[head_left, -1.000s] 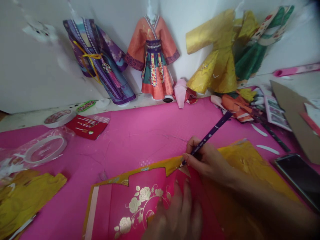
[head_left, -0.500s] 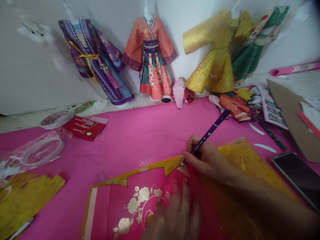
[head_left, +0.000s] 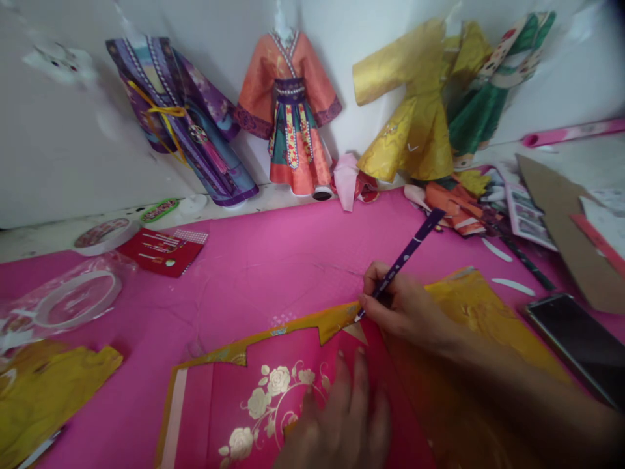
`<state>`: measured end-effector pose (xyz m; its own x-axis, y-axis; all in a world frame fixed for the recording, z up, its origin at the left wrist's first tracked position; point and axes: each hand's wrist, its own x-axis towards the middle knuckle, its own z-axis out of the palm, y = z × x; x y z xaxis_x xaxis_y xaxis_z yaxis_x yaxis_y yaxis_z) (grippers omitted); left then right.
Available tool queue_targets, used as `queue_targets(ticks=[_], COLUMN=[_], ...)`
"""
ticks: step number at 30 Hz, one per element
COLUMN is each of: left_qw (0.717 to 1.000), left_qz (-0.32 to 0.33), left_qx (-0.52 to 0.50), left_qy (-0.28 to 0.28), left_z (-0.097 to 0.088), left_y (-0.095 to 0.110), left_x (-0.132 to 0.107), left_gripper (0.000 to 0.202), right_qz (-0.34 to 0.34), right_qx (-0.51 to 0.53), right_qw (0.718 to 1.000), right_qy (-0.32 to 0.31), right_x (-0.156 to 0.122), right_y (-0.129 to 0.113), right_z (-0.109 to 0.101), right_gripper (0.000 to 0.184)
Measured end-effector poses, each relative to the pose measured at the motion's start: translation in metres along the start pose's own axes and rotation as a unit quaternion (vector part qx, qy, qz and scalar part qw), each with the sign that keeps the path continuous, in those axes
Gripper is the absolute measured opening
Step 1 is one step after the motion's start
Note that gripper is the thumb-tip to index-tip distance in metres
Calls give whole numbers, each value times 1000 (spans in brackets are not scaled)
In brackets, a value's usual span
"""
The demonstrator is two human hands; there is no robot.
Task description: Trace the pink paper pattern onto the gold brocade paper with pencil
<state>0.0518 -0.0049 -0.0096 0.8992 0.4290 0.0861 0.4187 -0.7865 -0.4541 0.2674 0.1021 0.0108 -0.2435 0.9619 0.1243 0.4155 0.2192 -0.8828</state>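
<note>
Since the earlier frames little differs: the right hand (head_left: 407, 312) still pinches the slim purple pen (head_left: 403, 260) between thumb and fingers, its tip on the upper edge of the glossy red paper sheet with gold roses and a notched yellow border (head_left: 273, 384), only a touch further left. The left hand (head_left: 342, 417) stays spread flat on that sheet, just below the pen tip. The sheet lies on the smooth pink surface (head_left: 273, 260). Beyond the sheet stand crinkled paper robes, an orange one (head_left: 290, 111) in the middle. Right of the sheet lies a dark flat phone (head_left: 576, 342); far left, a clear tape ring (head_left: 78, 296).
</note>
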Motion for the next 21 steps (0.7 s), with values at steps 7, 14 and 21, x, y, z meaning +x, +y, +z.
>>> queue_targets(ticks=[7, 14, 21], left_qw=[1000, 1000, 999], left_qz=[-3, -3, -7], left_qx=[-19, -29, -40], left_qy=[0, -10, -18], left_z=[-3, -4, -7], left_y=[-2, -5, -5], left_x=[2, 6, 7], left_gripper=[48, 50, 48], right_qz=[12, 17, 19], right_qx=[-10, -19, -12], right_qw=[1000, 999, 999], right_qy=[7, 23, 26], right_x=[-1, 0, 0], right_y=[2, 3, 5], right_z=[-1, -2, -2], right_gripper=[6, 6, 7])
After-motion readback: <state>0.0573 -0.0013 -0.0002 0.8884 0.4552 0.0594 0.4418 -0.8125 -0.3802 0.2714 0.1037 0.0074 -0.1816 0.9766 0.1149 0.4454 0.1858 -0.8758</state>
